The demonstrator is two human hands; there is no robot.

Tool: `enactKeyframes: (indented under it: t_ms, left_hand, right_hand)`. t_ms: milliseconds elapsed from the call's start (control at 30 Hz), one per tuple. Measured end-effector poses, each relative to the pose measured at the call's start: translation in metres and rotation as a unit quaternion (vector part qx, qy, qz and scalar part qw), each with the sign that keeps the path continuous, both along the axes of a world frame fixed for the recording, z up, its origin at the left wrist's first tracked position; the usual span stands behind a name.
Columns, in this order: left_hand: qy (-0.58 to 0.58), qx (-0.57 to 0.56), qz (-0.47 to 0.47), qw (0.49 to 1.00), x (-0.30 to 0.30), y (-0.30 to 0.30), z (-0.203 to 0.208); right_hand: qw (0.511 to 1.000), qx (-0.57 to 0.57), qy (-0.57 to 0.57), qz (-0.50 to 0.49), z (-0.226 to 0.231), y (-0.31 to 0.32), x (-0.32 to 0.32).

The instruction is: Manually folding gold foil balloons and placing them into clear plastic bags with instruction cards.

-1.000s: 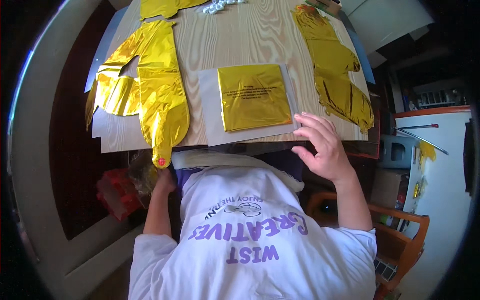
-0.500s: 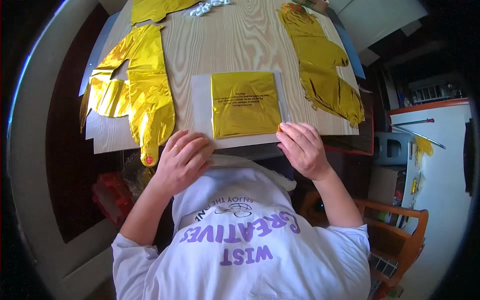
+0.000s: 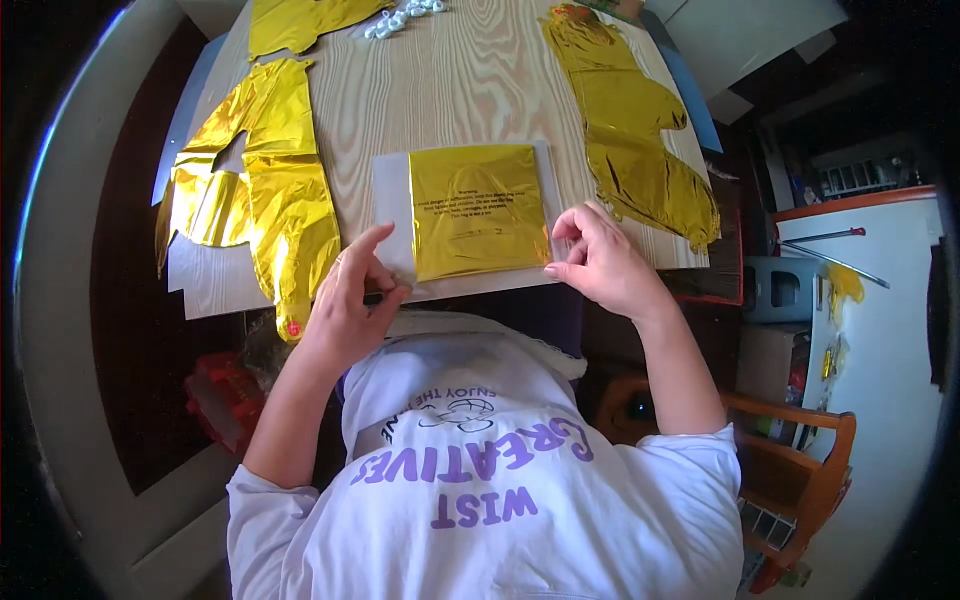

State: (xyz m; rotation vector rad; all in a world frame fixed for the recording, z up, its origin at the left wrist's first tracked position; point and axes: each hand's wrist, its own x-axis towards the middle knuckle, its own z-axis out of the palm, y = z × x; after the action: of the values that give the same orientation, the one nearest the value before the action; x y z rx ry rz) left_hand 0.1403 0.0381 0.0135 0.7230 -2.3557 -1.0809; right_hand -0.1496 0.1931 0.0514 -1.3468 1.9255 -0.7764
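both hands, left hand (image 3: 350,300) and right hand (image 3: 600,265), pinch the gold foil packet's (image 3: 478,210) near corners.

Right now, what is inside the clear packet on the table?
A folded gold foil sheet fills the clear packet. Anything folded beneath it is hidden.

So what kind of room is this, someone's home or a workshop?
Most likely a home, perhaps a kitchen or dining corner: a light wooden table strewn with flat gold foil balloons, a wooden chair, and what looks like a white fridge.
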Motion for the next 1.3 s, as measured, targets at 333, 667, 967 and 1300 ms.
enactKeyframes:
  t_ms: [333,667,967,1300]
  left_hand:
    - [-0.032,-0.396,-0.215,0.892,-0.063,0.057,0.026]
    - [-0.122,-0.377,-0.089,0.914,-0.008,0.015,-0.021]
    - [0.082,-0.41,-0.092,0.904,0.002,0.034,-0.011]
    - [0.164,-0.532,-0.084,0.827,-0.018,0.004,0.037]
  right_hand:
    - [0.995,-0.024,0.084,0.054,-0.009,-0.015,-0.011]
    - [0.994,0.015,0.066,0.091,0.002,-0.002,-0.02]
    - [0.987,-0.11,-0.113,-0.041,0.036,-0.002,-0.059]
    - [0.987,-0.031,0.121,0.099,0.084,-0.052,-0.056]
